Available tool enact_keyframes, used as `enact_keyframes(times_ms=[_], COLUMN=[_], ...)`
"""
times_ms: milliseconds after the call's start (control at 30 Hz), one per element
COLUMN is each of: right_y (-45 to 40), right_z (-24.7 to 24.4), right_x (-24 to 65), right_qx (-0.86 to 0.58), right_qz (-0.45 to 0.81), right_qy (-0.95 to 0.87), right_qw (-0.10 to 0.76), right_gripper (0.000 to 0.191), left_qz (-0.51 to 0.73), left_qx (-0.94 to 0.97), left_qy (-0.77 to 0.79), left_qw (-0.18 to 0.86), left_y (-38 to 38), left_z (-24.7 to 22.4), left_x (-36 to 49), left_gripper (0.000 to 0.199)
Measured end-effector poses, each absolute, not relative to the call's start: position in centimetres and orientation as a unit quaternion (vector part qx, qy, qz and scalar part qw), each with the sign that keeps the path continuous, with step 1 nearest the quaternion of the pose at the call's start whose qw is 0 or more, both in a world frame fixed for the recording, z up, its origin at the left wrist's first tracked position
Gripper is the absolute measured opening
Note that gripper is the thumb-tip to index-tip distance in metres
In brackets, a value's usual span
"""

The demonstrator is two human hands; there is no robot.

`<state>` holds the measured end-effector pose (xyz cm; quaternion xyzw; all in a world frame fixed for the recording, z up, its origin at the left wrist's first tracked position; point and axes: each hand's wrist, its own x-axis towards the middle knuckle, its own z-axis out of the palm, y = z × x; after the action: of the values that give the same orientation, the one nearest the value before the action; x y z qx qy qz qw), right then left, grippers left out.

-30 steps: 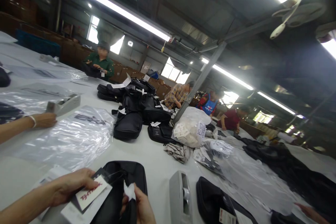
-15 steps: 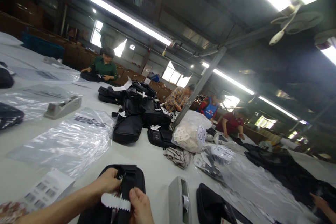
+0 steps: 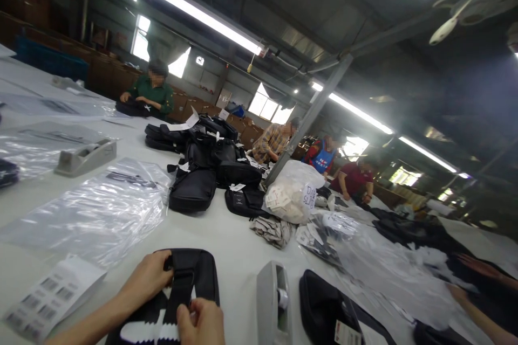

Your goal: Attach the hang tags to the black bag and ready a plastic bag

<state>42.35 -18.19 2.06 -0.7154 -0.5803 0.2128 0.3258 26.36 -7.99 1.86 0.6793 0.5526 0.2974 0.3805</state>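
Observation:
A black bag point(image 3: 198, 264) lies on the white table at the bottom centre of the head view. My left hand point(image 3: 148, 277) is closed on its left side, with the fingertips tucked in beside a dark strap. My right hand point(image 3: 204, 323) is closed in a pinch at a white strip with toothed edges point(image 3: 148, 332) lying across the bag. A pointed white tip shows just above my right thumb and fingers. Left of the bag lies a sheet of barcode labels point(image 3: 50, 296).
Right of the bag are a grey tape dispenser point(image 3: 265, 302) and another black bag point(image 3: 324, 302). Black bags are piled point(image 3: 202, 167) ahead, beside a stuffed plastic bag point(image 3: 289, 188). Clear plastic sleeves point(image 3: 109, 210) lie left. A co-worker's arms point(image 3: 481, 291) reach in at right; several people work behind.
The white toothed strip has moved down and left over the bag, with my right hand following. My left hand has shifted left to the bag's edge. The view has swung slightly.

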Motion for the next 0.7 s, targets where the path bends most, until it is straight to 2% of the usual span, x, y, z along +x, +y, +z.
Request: enact_keyframes(times_ms=[33, 67, 167, 233, 300, 333, 400, 500, 600, 700], right_y=[-18.4, -18.5, -18.7, -18.7, -18.5, -18.5, -18.3, -18.1, -18.3, -18.5], right_z=[2.3, 2.6, 3.6, 3.9, 3.7, 3.3, 2.2, 0.5, 0.4, 2.0], right_x=[42.3, 42.4, 42.6, 42.8, 42.9, 43.0, 43.1, 43.1, 43.1, 43.0], right_qx=[-0.71, -0.704, -0.685, -0.679, -0.685, -0.688, -0.683, -0.673, -0.684, -0.684], right_qz=[0.195, 0.192, 0.25, 0.277, 0.243, 0.207, 0.136, 0.092, 0.103, 0.142], right_qy=[-0.592, -0.598, -0.587, -0.584, -0.598, -0.608, -0.627, -0.633, -0.623, -0.626], right_qw=[0.327, 0.332, 0.352, 0.348, 0.337, 0.338, 0.349, 0.371, 0.366, 0.345], right_gripper=[0.012, 0.014, 0.044, 0.042, 0.034, 0.036, 0.048, 0.058, 0.046, 0.021], left_qz=[0.293, 0.286, 0.272, 0.282, 0.292, 0.293, 0.298, 0.317, 0.34, 0.332], left_qx=[0.684, 0.687, 0.679, 0.673, 0.678, 0.683, 0.692, 0.683, 0.64, 0.621], left_qy=[0.545, 0.538, 0.537, 0.55, 0.555, 0.551, 0.537, 0.54, 0.583, 0.598], left_qw=[0.385, 0.395, 0.419, 0.406, 0.384, 0.38, 0.379, 0.376, 0.367, 0.382], left_y=[-8.1, -8.3, -8.6, -8.7, -8.5, -8.3, -7.8, -7.6, -9.0, -11.5], left_z=[1.9, 1.9, 2.0, 2.3, 2.7, 2.8, 3.0, 2.6, 1.8, 1.4], left_x=[26.3, 26.1, 25.6, 25.2, 25.0, 25.0, 25.3, 25.3, 24.3, 23.2], left_gripper=[0.014, 0.014, 0.028, 0.038, 0.031, 0.024, 0.015, 0.018, 0.037, 0.048])
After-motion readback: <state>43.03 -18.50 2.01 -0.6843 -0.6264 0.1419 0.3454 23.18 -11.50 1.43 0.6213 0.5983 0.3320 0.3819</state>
